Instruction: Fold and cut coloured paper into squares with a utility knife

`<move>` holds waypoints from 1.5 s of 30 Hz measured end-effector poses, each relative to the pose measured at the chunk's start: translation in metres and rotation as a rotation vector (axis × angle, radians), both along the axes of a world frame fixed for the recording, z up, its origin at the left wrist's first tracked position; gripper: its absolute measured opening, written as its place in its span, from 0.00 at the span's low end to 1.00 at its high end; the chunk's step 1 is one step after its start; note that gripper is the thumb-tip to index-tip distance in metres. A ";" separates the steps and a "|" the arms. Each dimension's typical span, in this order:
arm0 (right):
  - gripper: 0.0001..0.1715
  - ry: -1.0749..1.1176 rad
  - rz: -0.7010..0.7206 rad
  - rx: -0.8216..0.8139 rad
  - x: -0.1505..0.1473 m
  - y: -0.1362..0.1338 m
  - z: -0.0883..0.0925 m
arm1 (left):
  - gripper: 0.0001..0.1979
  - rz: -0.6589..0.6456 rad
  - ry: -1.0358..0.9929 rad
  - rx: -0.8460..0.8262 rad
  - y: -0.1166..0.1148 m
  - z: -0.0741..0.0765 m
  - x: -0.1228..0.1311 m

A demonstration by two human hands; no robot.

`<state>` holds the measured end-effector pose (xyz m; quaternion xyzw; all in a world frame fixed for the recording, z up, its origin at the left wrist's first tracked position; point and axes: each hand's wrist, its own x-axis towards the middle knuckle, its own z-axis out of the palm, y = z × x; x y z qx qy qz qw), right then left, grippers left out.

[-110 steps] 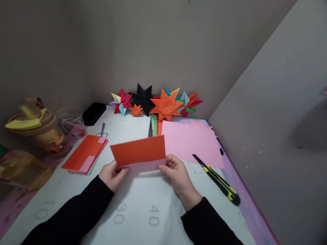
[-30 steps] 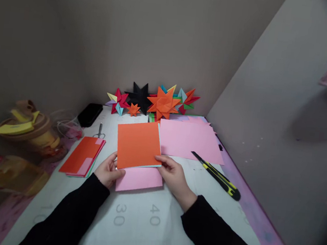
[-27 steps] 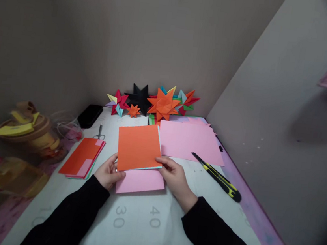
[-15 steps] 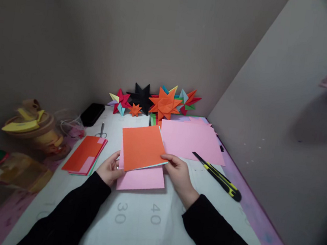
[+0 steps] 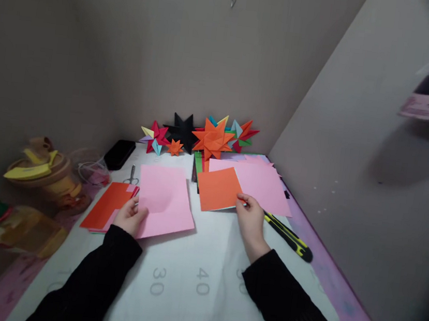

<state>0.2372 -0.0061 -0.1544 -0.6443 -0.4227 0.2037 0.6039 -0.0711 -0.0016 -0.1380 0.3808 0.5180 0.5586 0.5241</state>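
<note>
My left hand (image 5: 132, 216) is closed on the left edge of a pink sheet of paper (image 5: 166, 201), thumb on top. The sheet partly covers a stack of orange, pink and other coloured paper (image 5: 109, 204). My right hand (image 5: 249, 218) pinches the right edge of an orange square of paper (image 5: 217, 188), with a thin pale edge showing beneath it. That square overlaps a larger pink sheet (image 5: 264, 182) lying behind. Close to my right hand is a black and yellow utility knife (image 5: 287, 235), its blade end hidden by the hand.
Several folded paper stars (image 5: 213, 138) stand along the back wall. Small scissors (image 5: 132, 175) and a black phone (image 5: 120, 154) lie at the back left. A lidded cup (image 5: 56, 177) and a jar (image 5: 22, 225) line the left side. A white numbered mat (image 5: 176, 307) covers the table.
The orange square and the pink sheet, one over the other before, are now apart. My left hand has carried the pink sheet left; my right has carried the orange square right.
</note>
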 end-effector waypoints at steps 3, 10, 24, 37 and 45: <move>0.21 -0.206 0.039 0.132 -0.006 -0.008 0.009 | 0.24 0.047 -0.055 0.097 -0.002 0.004 0.002; 0.21 -0.098 0.769 0.099 -0.048 -0.032 0.025 | 0.25 -0.086 -0.201 0.083 -0.018 0.015 0.023; 0.10 0.411 0.595 -0.028 -0.062 -0.031 0.017 | 0.13 -0.082 0.207 0.124 -0.027 0.010 0.036; 0.18 0.555 0.456 0.028 -0.066 -0.031 0.017 | 0.31 -0.064 -0.063 0.026 -0.023 0.010 0.043; 0.17 0.561 0.535 -0.028 -0.069 -0.034 0.018 | 0.28 -0.107 -0.046 -0.089 -0.026 0.010 0.047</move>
